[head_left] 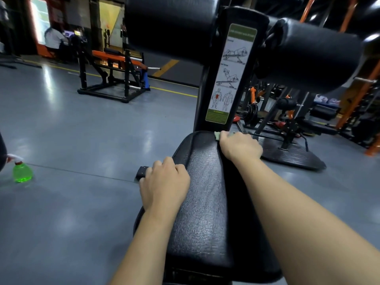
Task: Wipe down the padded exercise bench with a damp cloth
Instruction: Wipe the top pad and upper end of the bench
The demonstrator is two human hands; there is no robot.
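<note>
Bench (205,212) | right hand (240,146) fingers clamp cloth (217,135), far edge | left hand (164,182) fingers grip left edge

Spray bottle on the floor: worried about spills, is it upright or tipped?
Upright: the spray bottle stands on its base, trigger head uppermost.

Body in view is just two arms: left forearm (144,243) and right forearm (298,204), both bare right up to the bottom frame edge, slim and smooth, narrowing at the wrists. Left hand (164,182) and right hand (240,147) are bare as well, seen from the back. Knuckles stand out as ridges; fingers (170,163) bare.
</note>
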